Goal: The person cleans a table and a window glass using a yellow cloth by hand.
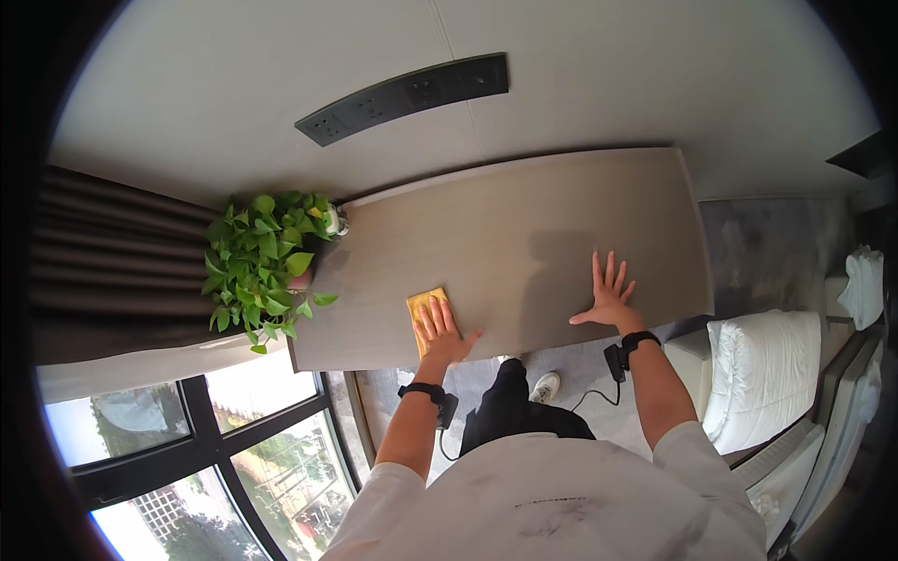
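My left hand (438,332) lies flat on a folded yellow cloth (414,302) near the front edge of the brown desk (468,224). Its fingers are stretched out over the cloth and the thumb points right, off the cloth. Part of the cloth is hidden under the palm. Further right, my right hand (608,297) is spread wide over the desktop, with nothing in it. From this view I cannot tell whether its palm presses on the surface. Each wrist wears a black strap with a small device and a cable.
A leafy green potted plant (271,252) stands at the desk's left end, with a small white object (337,221) beside it. A dark socket strip (402,98) runs along the wall. Left are a dark curtain (122,262) and windows. A white quilt (762,379) lies at the right.
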`<act>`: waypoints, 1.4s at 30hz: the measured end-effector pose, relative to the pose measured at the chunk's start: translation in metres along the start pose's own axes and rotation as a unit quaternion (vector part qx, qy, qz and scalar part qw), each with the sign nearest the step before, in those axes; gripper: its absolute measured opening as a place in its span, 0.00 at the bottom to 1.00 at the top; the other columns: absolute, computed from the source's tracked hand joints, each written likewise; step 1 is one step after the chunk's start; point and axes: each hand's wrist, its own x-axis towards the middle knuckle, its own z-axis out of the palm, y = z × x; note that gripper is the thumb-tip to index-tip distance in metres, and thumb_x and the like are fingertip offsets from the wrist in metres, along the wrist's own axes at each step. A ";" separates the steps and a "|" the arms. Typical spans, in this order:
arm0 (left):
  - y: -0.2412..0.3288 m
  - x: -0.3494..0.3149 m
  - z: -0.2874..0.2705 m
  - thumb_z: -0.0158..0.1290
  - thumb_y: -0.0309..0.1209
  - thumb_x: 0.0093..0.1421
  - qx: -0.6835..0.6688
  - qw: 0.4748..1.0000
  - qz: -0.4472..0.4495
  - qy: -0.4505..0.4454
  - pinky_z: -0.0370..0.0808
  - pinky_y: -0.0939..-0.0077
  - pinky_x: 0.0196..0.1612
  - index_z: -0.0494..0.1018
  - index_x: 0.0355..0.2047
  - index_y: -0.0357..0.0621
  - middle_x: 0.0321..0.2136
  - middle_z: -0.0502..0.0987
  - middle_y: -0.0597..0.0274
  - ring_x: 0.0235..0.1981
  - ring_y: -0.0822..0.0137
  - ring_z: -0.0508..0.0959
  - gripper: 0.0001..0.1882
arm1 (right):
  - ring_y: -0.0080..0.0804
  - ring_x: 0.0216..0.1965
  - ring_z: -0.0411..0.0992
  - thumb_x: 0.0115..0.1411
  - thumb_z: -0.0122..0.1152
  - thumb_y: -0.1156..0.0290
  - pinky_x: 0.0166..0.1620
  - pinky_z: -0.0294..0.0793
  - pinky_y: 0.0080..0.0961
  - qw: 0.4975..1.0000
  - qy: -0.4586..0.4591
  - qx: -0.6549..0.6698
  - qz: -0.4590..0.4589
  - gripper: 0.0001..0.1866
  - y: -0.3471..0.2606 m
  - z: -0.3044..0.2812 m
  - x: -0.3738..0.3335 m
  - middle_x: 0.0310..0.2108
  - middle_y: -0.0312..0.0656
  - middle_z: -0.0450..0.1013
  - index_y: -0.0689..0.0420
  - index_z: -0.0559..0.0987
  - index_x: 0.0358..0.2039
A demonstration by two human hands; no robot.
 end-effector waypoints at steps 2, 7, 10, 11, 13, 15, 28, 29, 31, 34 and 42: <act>0.000 0.013 -0.012 0.39 0.70 0.54 0.001 1.000 -0.001 -0.005 0.26 0.45 0.66 0.24 0.67 0.39 0.68 0.21 0.49 0.68 0.44 0.22 0.60 | 0.58 0.68 0.13 0.24 0.81 0.50 0.60 0.20 0.71 1.000 -0.012 -0.004 0.007 0.81 -0.001 0.002 0.000 0.69 0.49 0.16 0.39 0.27 0.68; 0.008 0.054 -0.054 0.39 0.71 0.54 -0.002 1.000 -0.008 0.024 0.27 0.42 0.66 0.24 0.67 0.40 0.69 0.24 0.47 0.68 0.43 0.25 0.60 | 0.59 0.67 0.12 0.24 0.80 0.47 0.59 0.19 0.71 0.999 -0.031 -0.006 0.020 0.82 -0.002 0.004 0.003 0.69 0.49 0.14 0.39 0.26 0.68; 0.018 0.082 -0.086 0.39 0.71 0.53 -0.008 0.998 -0.017 0.061 0.28 0.42 0.66 0.24 0.67 0.39 0.69 0.24 0.47 0.68 0.41 0.26 0.61 | 0.59 0.67 0.11 0.24 0.80 0.46 0.59 0.18 0.70 0.999 -0.037 0.005 0.025 0.81 -0.002 -0.001 -0.001 0.69 0.49 0.14 0.39 0.26 0.68; 0.019 0.097 -0.095 0.41 0.70 0.52 -0.017 0.996 -0.014 0.082 0.29 0.39 0.65 0.23 0.67 0.38 0.68 0.24 0.46 0.68 0.40 0.26 0.62 | 0.59 0.67 0.11 0.25 0.80 0.47 0.59 0.18 0.71 0.999 -0.032 0.010 0.023 0.81 -0.004 0.000 -0.001 0.69 0.50 0.15 0.40 0.28 0.69; 0.023 0.116 -0.105 0.42 0.70 0.52 -0.033 0.996 -0.017 0.076 0.29 0.38 0.65 0.23 0.66 0.37 0.68 0.24 0.45 0.68 0.40 0.26 0.63 | 0.59 0.67 0.11 0.25 0.81 0.48 0.59 0.18 0.71 0.999 -0.025 0.020 0.029 0.80 -0.006 0.000 0.001 0.69 0.51 0.16 0.40 0.30 0.69; 0.031 0.132 -0.118 0.43 0.70 0.51 -0.049 0.996 -0.016 0.069 0.29 0.37 0.64 0.23 0.66 0.37 0.68 0.24 0.45 0.68 0.40 0.25 0.64 | 0.60 0.67 0.12 0.25 0.80 0.48 0.59 0.18 0.71 0.999 -0.029 0.012 0.021 0.79 -0.001 0.000 0.000 0.69 0.51 0.16 0.40 0.31 0.69; 0.032 0.135 -0.125 0.49 0.68 0.47 0.048 0.989 0.057 0.130 0.34 0.40 0.66 0.26 0.68 0.40 0.69 0.28 0.46 0.69 0.41 0.29 0.65 | 0.62 0.68 0.15 0.26 0.80 0.48 0.60 0.20 0.71 1.000 -0.005 0.023 0.009 0.74 0.015 -0.005 0.017 0.70 0.50 0.18 0.29 0.37 0.69; 0.030 0.122 -0.117 0.48 0.69 0.47 0.085 0.985 0.064 0.133 0.36 0.42 0.66 0.27 0.68 0.39 0.69 0.29 0.46 0.69 0.42 0.31 0.65 | 0.61 0.68 0.14 0.26 0.79 0.48 0.60 0.21 0.71 0.999 0.004 0.031 0.011 0.73 0.015 -0.013 0.024 0.70 0.49 0.17 0.27 0.38 0.69; 0.030 0.098 -0.099 0.47 0.72 0.46 0.129 0.980 0.073 0.131 0.37 0.43 0.67 0.29 0.68 0.37 0.69 0.30 0.47 0.69 0.42 0.33 0.66 | 0.60 0.68 0.14 0.27 0.79 0.49 0.60 0.21 0.71 0.999 0.014 0.041 0.004 0.72 0.015 -0.026 0.033 0.70 0.48 0.17 0.25 0.39 0.68; 0.038 0.056 -0.066 0.45 0.73 0.46 0.134 0.984 0.059 0.100 0.35 0.43 0.66 0.30 0.68 0.37 0.69 0.29 0.47 0.69 0.43 0.30 0.66 | 0.59 0.68 0.13 0.28 0.79 0.49 0.61 0.21 0.70 0.999 0.011 0.036 0.018 0.71 0.023 -0.041 0.043 0.70 0.46 0.16 0.24 0.39 0.68; 0.059 -0.055 0.025 0.45 0.75 0.45 0.139 0.989 0.024 0.038 0.34 0.41 0.66 0.30 0.68 0.38 0.69 0.29 0.47 0.69 0.44 0.29 0.67 | 0.54 0.69 0.15 0.33 0.77 0.47 0.62 0.20 0.67 0.999 0.035 0.016 -0.037 0.70 0.049 -0.046 0.057 0.70 0.44 0.17 0.28 0.36 0.69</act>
